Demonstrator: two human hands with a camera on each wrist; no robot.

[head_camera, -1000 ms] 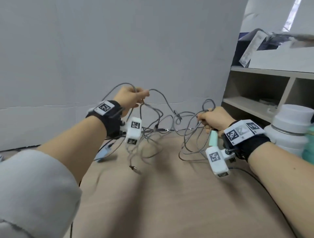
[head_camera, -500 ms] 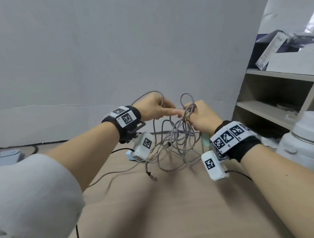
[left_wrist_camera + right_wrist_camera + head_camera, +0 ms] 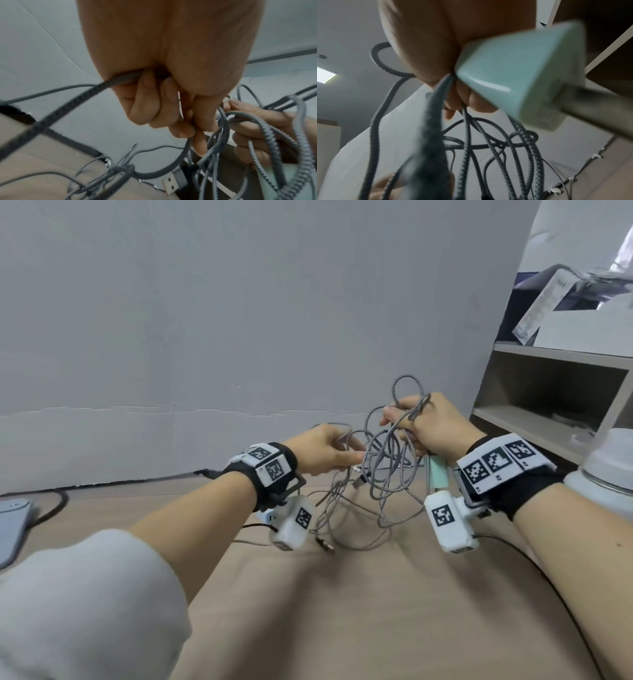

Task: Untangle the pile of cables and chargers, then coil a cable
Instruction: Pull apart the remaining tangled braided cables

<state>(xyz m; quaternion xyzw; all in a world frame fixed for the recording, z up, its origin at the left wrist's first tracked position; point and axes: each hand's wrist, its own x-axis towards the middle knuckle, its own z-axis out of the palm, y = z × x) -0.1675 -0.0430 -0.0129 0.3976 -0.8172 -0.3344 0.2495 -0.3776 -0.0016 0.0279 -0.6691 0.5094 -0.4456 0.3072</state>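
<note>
A tangle of grey braided cables (image 3: 383, 474) hangs between my two hands above the wooden table (image 3: 376, 611). My right hand (image 3: 428, 428) grips several loops of the cables (image 3: 467, 135) in its curled fingers, together with a mint-green charger (image 3: 439, 474) that sticks out below the palm (image 3: 513, 83). Lower and to the left, my left hand (image 3: 325, 453) curls round one braided strand (image 3: 109, 83) and pinches another near its fingertips (image 3: 202, 127). A USB plug (image 3: 173, 182) dangles under the left hand. Another plug (image 3: 325, 544) lies on the table.
A shelf unit (image 3: 548, 405) stands at the right with boxes on top. A white bottle (image 3: 606, 470) stands by my right forearm. A grey device (image 3: 13, 518) with a black lead lies at the far left. A small blue charger (image 3: 269, 515) sits behind my left wrist.
My hands came together from wide apart, bunching the cables. Since then my right hand has risen with its loops and my left hand has dropped lower, beside the hanging strands.
</note>
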